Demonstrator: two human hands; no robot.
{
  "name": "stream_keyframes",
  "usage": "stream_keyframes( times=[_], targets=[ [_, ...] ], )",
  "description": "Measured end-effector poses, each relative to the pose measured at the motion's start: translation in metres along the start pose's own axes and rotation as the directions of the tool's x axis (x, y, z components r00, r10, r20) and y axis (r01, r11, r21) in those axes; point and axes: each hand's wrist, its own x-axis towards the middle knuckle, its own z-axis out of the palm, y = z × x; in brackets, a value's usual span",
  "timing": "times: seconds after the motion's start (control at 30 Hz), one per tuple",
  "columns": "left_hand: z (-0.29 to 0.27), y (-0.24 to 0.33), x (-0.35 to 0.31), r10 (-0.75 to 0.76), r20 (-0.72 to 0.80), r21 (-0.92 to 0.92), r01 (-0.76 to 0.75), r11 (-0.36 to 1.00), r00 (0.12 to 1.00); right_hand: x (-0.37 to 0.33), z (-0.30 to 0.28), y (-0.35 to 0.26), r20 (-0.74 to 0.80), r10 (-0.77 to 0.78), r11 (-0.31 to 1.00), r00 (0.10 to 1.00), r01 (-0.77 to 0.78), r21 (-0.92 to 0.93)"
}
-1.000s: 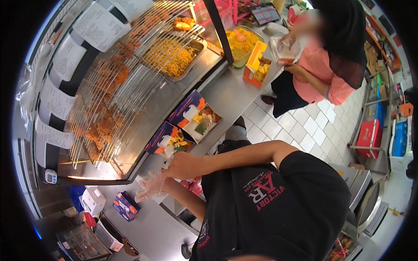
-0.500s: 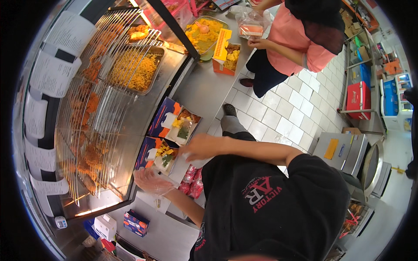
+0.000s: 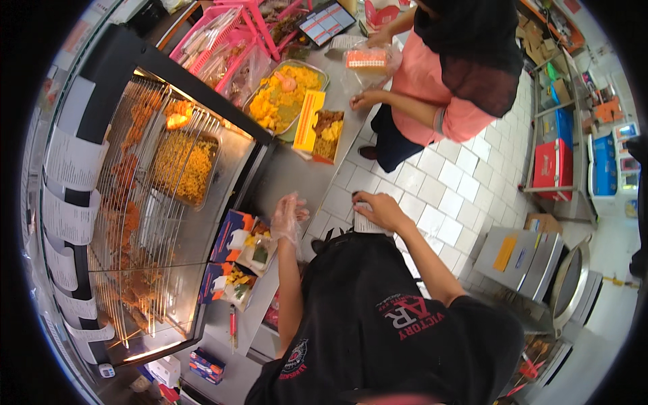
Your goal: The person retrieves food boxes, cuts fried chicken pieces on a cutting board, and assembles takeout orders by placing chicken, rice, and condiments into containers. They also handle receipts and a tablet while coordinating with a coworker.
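Observation:
My left hand (image 3: pixel 290 214) wears a clear plastic glove. It hovers above the counter's edge, fingers loosely spread, with nothing visible in them. My bare right hand (image 3: pixel 383 210) is in front of my dark shirt, its fingers curled at a white printed paper slip (image 3: pixel 368 224). Just left of the gloved hand stand two opened dark blue and orange food boxes: the upper box (image 3: pixel 230 233) and the lower box (image 3: pixel 210 280). Both contain yellow food and a white packet with a green patch. The packet in the upper one is partly beside my left wrist.
A heated glass cabinet (image 3: pixel 196 270) holds fried pieces and a noodle tray (image 3: pixel 183 169). Farther along the counter are a yellow food tray (image 3: pixel 287 94) and a filled yellow box (image 3: pixel 310 125). A co-worker in pink (image 3: pixel 425 101) handles a bagged box (image 3: pixel 368 59). A red pen-like object (image 3: pixel 233 324) lies nearby.
My gloved left hand has moved up and right, away from the lower food box. My right hand has drawn back right from the boxes, and the paper slip now shows. The view has shifted.

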Motion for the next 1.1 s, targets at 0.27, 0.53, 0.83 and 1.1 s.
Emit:
stream_keyframes(
  times=[0.27,0.53,0.83,1.1],
  targets=[
    [0.123,-0.01,0.094,-0.166,-0.242,0.015,0.175,0.984,0.956,0.004,-0.055,0.065,-0.098,0.067,0.996,0.993,-0.06,0.073],
    [0.145,-0.028,0.099,-0.123,-0.368,-0.084,0.099,0.992,0.922,0.025,-0.093,0.099,0.09,0.126,0.99,0.988,-0.131,0.053],
    [0.139,-0.042,0.118,-0.101,-0.347,-0.165,0.045,0.985,0.932,0.062,-0.09,0.106,0.073,-0.087,0.992,0.994,0.079,0.1],
    [0.141,-0.031,0.11,-0.081,-0.443,-0.019,0.081,0.997,0.893,0.09,-0.088,0.07,0.228,-0.162,0.98,0.96,0.13,0.151]
  ],
)
